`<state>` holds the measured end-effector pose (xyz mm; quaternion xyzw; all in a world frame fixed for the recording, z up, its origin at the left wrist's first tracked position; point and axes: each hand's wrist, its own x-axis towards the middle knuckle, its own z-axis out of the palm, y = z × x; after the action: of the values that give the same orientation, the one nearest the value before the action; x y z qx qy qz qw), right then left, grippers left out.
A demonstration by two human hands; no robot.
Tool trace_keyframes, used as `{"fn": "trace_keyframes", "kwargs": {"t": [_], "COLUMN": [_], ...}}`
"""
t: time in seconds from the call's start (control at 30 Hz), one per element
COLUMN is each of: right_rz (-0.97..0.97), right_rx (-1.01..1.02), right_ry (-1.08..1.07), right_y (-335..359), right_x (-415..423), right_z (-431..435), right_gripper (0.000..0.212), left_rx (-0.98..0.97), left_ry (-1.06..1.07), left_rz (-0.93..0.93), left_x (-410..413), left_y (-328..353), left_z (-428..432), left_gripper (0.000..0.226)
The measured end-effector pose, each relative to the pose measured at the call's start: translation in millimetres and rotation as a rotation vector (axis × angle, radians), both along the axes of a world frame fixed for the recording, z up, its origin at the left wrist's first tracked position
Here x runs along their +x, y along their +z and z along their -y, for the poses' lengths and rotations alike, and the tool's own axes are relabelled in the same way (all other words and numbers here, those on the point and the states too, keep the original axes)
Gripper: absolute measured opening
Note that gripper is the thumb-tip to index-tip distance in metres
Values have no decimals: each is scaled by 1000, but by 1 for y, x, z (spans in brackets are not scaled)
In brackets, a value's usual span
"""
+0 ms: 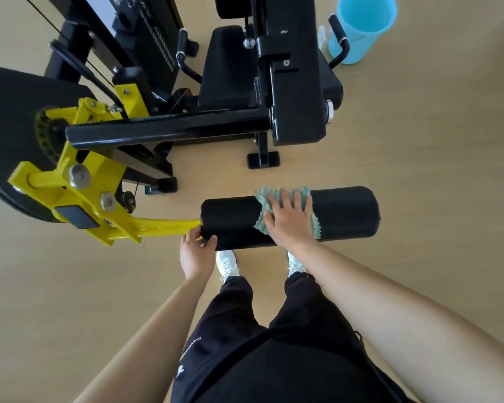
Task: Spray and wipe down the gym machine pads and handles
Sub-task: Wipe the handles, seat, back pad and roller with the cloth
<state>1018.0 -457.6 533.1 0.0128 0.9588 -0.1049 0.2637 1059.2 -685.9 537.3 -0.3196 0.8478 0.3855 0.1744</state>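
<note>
A green cloth point(264, 199) is pressed flat against the top of the black roller pad point(346, 213) by the right hand point(288, 222), whose fingers are spread and nearly straight over the fabric; nothing is pinched or enclosed by them. The cloth is draped over the pad's curve, and its scalloped edges are seen on both sides of the palm. To the left of that hand, the pad's end is gripped by the left hand point(194, 254), with the thumb laid over the pad's near face and the fingers curled round the end, out of sight behind it. Just beyond that grip, the pad is joined to the yellow lever arm point(157, 226), which runs away to the left. The longer, uncovered part of the pad extends to the right of the pressing hand. Well beyond both hands, the black seat pad point(227, 68) is seen, flanked by two black handles point(182, 43) point(336, 27). Beside the right-hand handle a blue bucket point(367, 21) is set on the floor point(419, 141).
</note>
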Motion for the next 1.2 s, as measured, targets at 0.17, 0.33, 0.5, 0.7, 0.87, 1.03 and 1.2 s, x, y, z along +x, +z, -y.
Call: {"fn": "trace_keyframes", "kwargs": {"t": [0.17, 0.33, 0.5, 0.7, 0.87, 1.03, 1.2], "right_rz": [-16, -20, -50, -58, -40, -18, -19], "right_rx": [-40, -37, -42, 62, 173, 218, 206], "right_ry": [288, 445, 514, 86, -200, -462, -456], "right_y": [0, -6, -8, -4, -5, -4, -8], "right_x": [13, 15, 12, 20, 33, 38, 33], "right_z": [84, 127, 99, -4, -82, -133, -151], "right_gripper": [66, 75, 74, 82, 86, 84, 72], "left_rx": [106, 198, 250, 184, 132, 34, -61], "left_ry": [106, 78, 13, 56, 92, -66, -140], "left_rz": [85, 131, 166, 141, -3, 37, 90], "left_x": [31, 37, 33, 18, -17, -64, -72], "left_y": [-7, -9, -11, -5, 5, -4, -3], "left_z": [2, 12, 29, 39, 19, 4, -7], "left_gripper": [57, 68, 69, 45, 34, 50, 55]}}
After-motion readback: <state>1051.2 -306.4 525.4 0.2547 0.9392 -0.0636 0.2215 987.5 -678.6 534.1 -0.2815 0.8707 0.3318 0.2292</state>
